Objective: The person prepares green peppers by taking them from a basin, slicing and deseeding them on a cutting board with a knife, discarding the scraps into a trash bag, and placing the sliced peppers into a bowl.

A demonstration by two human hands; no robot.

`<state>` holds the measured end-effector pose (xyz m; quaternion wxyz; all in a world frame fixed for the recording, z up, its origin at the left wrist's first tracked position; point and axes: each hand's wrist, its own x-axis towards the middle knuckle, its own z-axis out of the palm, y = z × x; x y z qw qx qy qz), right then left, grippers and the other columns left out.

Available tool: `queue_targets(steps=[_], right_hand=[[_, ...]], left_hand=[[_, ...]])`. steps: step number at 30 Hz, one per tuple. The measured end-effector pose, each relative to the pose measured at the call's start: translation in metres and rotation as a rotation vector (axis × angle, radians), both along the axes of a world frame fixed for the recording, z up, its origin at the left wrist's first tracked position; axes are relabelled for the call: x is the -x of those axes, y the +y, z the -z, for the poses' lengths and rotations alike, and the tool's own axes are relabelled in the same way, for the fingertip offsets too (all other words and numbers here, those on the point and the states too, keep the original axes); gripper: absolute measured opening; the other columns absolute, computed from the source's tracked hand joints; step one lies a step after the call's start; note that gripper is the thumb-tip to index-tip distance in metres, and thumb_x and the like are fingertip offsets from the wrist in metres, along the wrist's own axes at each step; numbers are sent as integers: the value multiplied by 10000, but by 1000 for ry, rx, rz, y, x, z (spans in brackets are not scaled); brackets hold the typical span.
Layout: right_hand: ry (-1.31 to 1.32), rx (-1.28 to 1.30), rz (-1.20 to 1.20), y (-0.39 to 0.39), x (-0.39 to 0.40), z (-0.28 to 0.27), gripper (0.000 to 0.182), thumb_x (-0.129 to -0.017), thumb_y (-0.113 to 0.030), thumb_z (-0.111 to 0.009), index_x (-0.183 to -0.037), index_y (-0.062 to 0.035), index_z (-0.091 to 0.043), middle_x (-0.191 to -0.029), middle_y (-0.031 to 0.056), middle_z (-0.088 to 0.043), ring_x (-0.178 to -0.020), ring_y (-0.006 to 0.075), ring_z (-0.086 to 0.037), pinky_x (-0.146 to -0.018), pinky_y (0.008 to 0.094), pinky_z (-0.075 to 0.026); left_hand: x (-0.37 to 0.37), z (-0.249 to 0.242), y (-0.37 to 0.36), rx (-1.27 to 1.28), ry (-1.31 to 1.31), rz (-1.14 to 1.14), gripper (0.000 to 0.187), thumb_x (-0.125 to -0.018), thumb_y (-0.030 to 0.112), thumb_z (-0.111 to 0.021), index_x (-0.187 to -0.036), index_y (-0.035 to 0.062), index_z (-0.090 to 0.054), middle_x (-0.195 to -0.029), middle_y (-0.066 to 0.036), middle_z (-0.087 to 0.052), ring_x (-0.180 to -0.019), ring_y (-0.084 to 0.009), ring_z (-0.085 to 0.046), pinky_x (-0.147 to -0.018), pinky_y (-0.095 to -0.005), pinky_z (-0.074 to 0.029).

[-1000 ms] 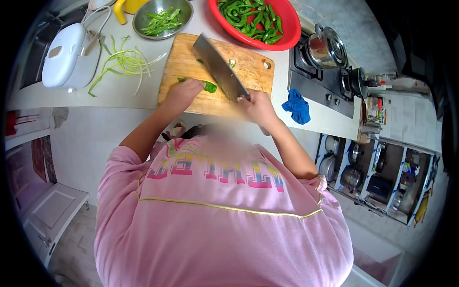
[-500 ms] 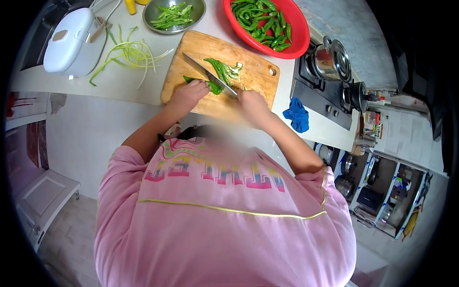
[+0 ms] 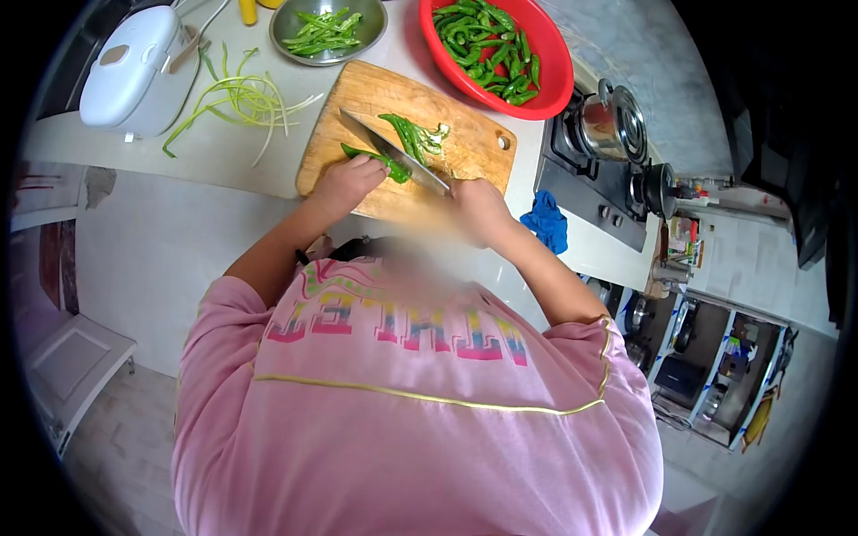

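Observation:
On the wooden cutting board, my left hand presses its fingers down on a green chili pepper near the board's front edge. My right hand is closed round the handle of a kitchen knife. The blade slants up and to the left, lying along the far side of the pepper. Beyond the blade is a small heap of sliced green pepper, with pale seedy bits at its right end. My right fingers cover most of the knife handle.
Behind the board stand a steel bowl of cut peppers and a red basin of whole ones. Scallions and a white appliance lie left. A blue cloth and a stove with a steel pot are right.
The knife blade has turned slightly flatter against the pepper, and its handle has shifted a little to the right. My left hand keeps its hold. The whole view has moved slightly.

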<state>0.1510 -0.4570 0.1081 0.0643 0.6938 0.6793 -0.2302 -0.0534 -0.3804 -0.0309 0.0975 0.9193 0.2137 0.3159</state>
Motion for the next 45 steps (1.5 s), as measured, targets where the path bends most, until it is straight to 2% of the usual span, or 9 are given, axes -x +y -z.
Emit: queue_targets(steps=[5,10,14,17,27,33,34,38,45], right_hand=[[-13,-20,-75,4,1,14,140,-772,-123,-564,-739,3,-616,-675,237,-599,-674,405,-607,-656,477,-497],[38,-152,-64,16,22,60,166,-784,-168,-577,-849,-18,-607,-669,228,-597,-655,380,-610,-632,469,-499],[204,-214,116,2,7,55,171,-788,-178,-595,-840,-16,-610,-649,225,-588,-643,387,-600,-626,475,-493],[142,-132,123,0,6,19,145,-787,-162,-593,-818,-22,-616,-660,225,-592,-657,388,-602,-631,475,-491],[6,22,-39,5,3,15,138,-758,-132,-597,-799,-3,-620,-728,235,-613,-719,390,-613,-672,469,-494],[101,-86,22,24,17,56,141,-767,-152,-606,-809,-19,-620,-721,230,-611,-699,388,-611,-662,456,-503],[221,-158,76,16,13,58,141,-776,-159,-605,-818,-25,-616,-687,230,-600,-664,389,-605,-633,462,-496],[201,-220,135,-2,9,39,138,-781,-156,-598,-821,-25,-612,-653,230,-585,-641,395,-594,-616,478,-480],[3,34,-29,-3,2,22,145,-770,-135,-590,-822,-1,-608,-703,220,-611,-696,392,-609,-654,471,-493]], left_hand=[[3,-1,1,48,-3,18,246,-720,69,-562,-957,59,-628,-903,-10,-596,-814,-160,-568,-650,-248,-492],[1,-2,1,55,-20,24,212,-721,74,-567,-923,48,-624,-892,-16,-594,-799,-163,-570,-636,-254,-490],[1,-2,0,-14,-61,-3,202,-719,81,-572,-913,62,-626,-871,-11,-598,-792,-154,-578,-638,-243,-494],[1,1,-1,-30,-50,-16,218,-707,78,-570,-917,61,-625,-878,-6,-601,-793,-150,-578,-643,-239,-495],[2,1,1,34,-56,1,225,-691,64,-559,-907,56,-621,-896,-22,-604,-801,-167,-584,-656,-253,-498],[1,3,5,99,-77,14,251,-695,49,-562,-935,47,-635,-960,-52,-616,-840,-190,-596,-693,-260,-503],[2,2,3,110,-92,22,255,-697,48,-560,-941,47,-634,-966,-56,-617,-850,-195,-597,-701,-264,-504],[1,6,1,79,-94,24,267,-706,45,-549,-962,46,-625,-974,-63,-612,-876,-209,-595,-721,-276,-506],[3,3,0,147,-24,24,271,-714,43,-535,-975,49,-611,-975,-47,-596,-898,-204,-580,-723,-281,-505]])
